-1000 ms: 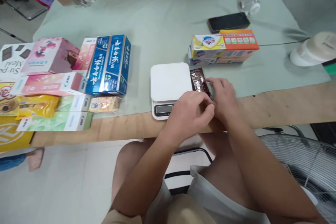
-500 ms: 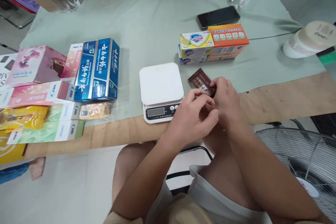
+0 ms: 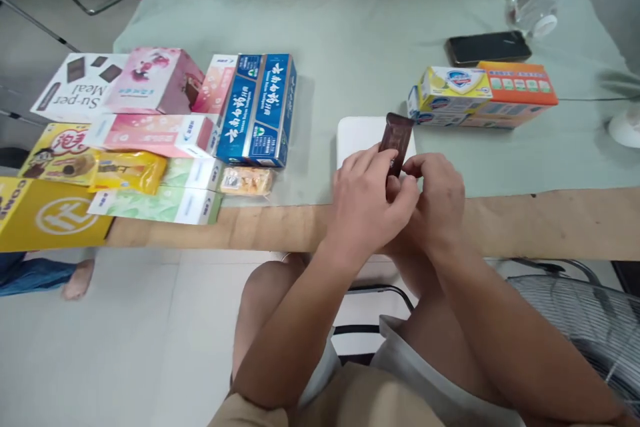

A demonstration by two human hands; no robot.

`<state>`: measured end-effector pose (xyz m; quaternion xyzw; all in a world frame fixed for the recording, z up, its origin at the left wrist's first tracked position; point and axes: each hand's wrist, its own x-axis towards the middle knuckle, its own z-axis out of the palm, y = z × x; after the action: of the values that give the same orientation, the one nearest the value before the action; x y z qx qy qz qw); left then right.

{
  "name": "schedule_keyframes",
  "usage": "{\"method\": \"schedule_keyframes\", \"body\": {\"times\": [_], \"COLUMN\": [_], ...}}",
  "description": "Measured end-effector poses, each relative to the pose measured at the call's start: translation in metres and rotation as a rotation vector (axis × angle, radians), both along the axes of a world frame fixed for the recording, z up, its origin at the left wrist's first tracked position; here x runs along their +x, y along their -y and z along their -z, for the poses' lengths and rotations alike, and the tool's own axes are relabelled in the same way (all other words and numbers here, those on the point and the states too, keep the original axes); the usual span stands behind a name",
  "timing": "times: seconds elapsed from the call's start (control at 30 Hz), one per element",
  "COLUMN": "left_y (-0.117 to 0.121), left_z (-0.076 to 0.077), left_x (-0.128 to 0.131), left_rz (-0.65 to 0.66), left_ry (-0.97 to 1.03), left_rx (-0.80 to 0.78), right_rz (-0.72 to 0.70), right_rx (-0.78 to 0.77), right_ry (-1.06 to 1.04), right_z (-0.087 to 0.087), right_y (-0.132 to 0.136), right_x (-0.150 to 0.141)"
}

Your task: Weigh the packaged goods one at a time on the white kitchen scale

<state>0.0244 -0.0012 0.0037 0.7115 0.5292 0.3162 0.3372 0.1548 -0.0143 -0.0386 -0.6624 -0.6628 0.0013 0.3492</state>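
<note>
The left hand grasps a brown packet, raised at a tilt over the white scale, whose near side the hands cover. The right hand curls at the packet's lower end — whether it grips, I cannot tell. Farther out, blue cartons read 云南白药牙膏, and a white box "Su-per Meal"; a white container is cut off, contents unseen.
</note>
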Motion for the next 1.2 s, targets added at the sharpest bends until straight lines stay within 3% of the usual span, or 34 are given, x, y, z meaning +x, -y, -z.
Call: {"method": "schedule_keyframes", "body": {"times": [0.1,0.23,0.37,0.57,0.67,0.77,0.97,1.1,1.2], "left_y": [-0.003,-0.008,-0.011,-0.003,0.003,0.010,0.018,0.018,0.017], "left_z": [0.006,0.013,0.015,0.014,0.008,0.000,-0.003,0.003,0.007], "left_x": [-0.015,-0.031,-0.041,-0.045,-0.053,-0.072,-0.130,-0.164,-0.181], "left_rz": [-0.065,-0.181,-0.113,-0.050,-0.137,-0.224,-0.570,-0.800,-0.878], "left_ry": [-0.108,-0.047,-0.008,0.138,0.290,0.436,0.553,0.632,0.663], "left_rx": [-0.013,0.041,0.000,-0.048,-0.112,-0.045,0.174,0.369,0.417], "right_rz": [-0.018,0.015,0.023,-0.131,-0.122,-0.096,-0.374,-0.499,-0.456], "right_rx": [-0.032,0.009,-0.049,-0.103,-0.047,0.031,0.130,0.073,-0.038], "right_ry": [0.041,0.079,0.130,0.076,0.047,0.020,-0.168,-0.131,-0.014], "right_z": [0.000,-0.005,-0.009,-0.018,-0.021,-0.021,-0.014,-0.010,-0.010], "right_y": [-0.001,-0.002,0.001,0.000,-0.005,-0.009,-0.012,-0.015,-0.016], "right_x": [-0.007,-0.012,-0.021,-0.044,-0.064,-0.089,-0.137,-0.156,-0.161]}}
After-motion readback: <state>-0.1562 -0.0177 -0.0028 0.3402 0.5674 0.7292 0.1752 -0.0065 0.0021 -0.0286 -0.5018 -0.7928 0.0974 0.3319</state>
